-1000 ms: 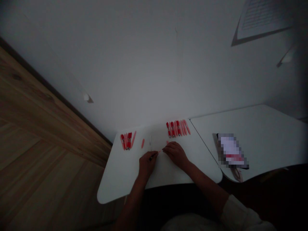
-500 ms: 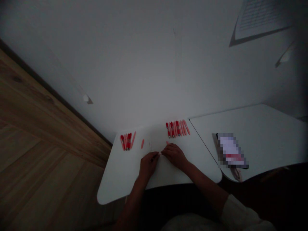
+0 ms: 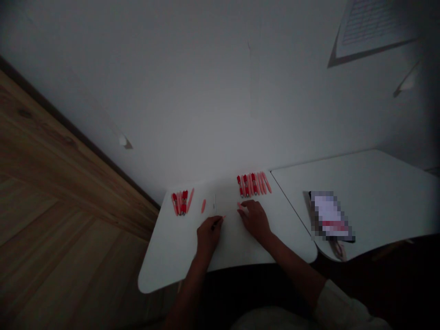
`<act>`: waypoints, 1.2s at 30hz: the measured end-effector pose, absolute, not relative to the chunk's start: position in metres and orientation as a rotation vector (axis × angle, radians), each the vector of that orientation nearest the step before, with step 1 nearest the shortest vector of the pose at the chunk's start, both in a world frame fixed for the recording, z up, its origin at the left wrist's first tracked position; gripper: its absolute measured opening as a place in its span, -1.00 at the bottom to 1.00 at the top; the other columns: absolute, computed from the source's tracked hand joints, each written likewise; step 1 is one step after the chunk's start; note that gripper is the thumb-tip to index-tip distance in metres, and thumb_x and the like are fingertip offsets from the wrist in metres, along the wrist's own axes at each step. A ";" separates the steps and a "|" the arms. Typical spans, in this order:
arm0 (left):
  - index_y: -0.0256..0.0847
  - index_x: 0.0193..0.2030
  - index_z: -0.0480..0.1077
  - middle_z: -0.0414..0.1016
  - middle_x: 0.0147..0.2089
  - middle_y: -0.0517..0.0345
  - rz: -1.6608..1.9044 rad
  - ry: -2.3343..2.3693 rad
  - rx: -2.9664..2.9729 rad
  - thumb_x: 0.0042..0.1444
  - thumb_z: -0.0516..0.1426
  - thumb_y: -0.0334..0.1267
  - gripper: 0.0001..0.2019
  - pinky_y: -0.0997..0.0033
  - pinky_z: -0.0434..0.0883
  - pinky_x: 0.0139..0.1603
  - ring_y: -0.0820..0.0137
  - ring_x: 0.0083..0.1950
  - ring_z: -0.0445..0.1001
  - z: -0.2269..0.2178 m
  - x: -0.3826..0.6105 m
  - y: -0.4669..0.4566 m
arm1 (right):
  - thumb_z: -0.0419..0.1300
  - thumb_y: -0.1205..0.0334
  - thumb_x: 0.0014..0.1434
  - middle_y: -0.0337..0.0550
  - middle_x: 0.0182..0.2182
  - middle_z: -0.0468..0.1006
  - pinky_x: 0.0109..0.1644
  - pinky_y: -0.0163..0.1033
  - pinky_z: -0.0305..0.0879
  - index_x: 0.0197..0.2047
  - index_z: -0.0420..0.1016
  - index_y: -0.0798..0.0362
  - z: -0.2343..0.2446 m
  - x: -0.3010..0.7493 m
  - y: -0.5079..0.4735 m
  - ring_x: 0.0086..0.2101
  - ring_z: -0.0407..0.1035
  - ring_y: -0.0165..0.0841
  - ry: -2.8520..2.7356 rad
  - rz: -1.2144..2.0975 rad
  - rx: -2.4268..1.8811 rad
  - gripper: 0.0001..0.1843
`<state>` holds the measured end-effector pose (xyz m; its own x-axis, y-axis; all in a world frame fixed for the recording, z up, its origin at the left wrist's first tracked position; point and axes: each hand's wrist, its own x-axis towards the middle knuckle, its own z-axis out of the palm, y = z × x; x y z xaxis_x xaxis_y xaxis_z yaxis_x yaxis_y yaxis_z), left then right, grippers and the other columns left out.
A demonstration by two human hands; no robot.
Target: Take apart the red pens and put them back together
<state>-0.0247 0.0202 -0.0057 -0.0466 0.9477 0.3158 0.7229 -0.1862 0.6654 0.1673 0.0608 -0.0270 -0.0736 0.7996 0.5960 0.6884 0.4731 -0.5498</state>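
Note:
My left hand [image 3: 209, 233] is closed above the white table, pinching a slim pen part [image 3: 224, 217] whose pale pink end sticks out past the fingertips. To its right, my right hand [image 3: 255, 219] has thumb and forefinger around a small pink pen piece [image 3: 239, 205] near the table surface. Just beyond my left hand lie a thin pen refill [image 3: 215, 202] and a pink pen barrel [image 3: 203, 206]. The fingers hide most of what each hand holds.
Red and pink pens [image 3: 181, 202] lie grouped at the left, and a longer row of pens [image 3: 253, 184] lies near the wall. A blurred-out tablet or phone [image 3: 330, 215] rests on the adjoining table [image 3: 378, 197]. Printed paper [image 3: 374, 27] hangs on the wall.
My hands have come apart. The right one has moved away from the part in my left hand, up and right to the pink pen piece. My left hand has shifted slightly left.

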 end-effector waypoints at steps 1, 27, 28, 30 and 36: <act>-0.13 -0.18 0.48 0.56 -0.20 0.16 1.081 1.791 1.924 0.15 0.07 -0.14 -0.78 0.39 0.43 -0.13 0.39 -0.19 0.51 -0.005 -0.025 0.020 | 0.11 0.11 0.20 0.01 -0.24 0.46 -0.11 -0.06 0.26 -0.12 0.39 0.06 -0.029 0.168 0.062 -0.20 0.29 -0.17 -1.793 0.133 -1.304 -0.75; -0.13 -0.20 0.48 0.56 -0.22 0.17 1.117 1.761 1.901 0.14 0.08 -0.13 -0.79 0.38 0.44 -0.15 0.39 -0.22 0.51 -0.002 -0.024 0.019 | -0.04 0.11 0.30 -0.03 -0.22 0.50 -0.07 -0.07 0.31 -0.06 0.37 0.03 -0.025 0.167 0.063 -0.20 0.41 -0.26 -1.579 0.648 -1.101 -0.73; -0.13 -0.20 0.48 0.56 -0.22 0.16 1.119 1.764 1.903 0.14 0.08 -0.13 -0.79 0.38 0.44 -0.15 0.39 -0.21 0.51 -0.003 -0.024 0.019 | -0.01 0.09 0.28 -0.05 -0.23 0.51 -0.08 -0.07 0.33 -0.07 0.35 0.02 -0.026 0.167 0.064 -0.22 0.44 -0.27 -1.498 0.788 -1.068 -0.74; -0.13 -0.21 0.48 0.56 -0.22 0.16 1.124 1.769 1.900 0.13 0.09 -0.13 -0.79 0.38 0.44 -0.14 0.39 -0.22 0.52 -0.003 -0.024 0.019 | 0.07 0.05 0.22 -0.10 -0.23 0.51 -0.08 -0.05 0.36 -0.10 0.31 0.00 -0.026 0.166 0.065 -0.24 0.48 -0.28 -1.311 1.060 -0.972 -0.74; -0.11 -0.20 0.49 0.56 -0.22 0.18 1.119 1.727 1.890 0.13 0.09 -0.14 -0.80 0.41 0.44 -0.16 0.41 -0.21 0.51 -0.003 -0.024 0.019 | 0.29 0.10 0.01 -0.28 -0.29 0.44 -0.06 0.05 0.40 0.04 0.13 -0.11 -0.020 0.160 0.063 -0.30 0.51 -0.28 -0.940 1.504 -0.706 -0.43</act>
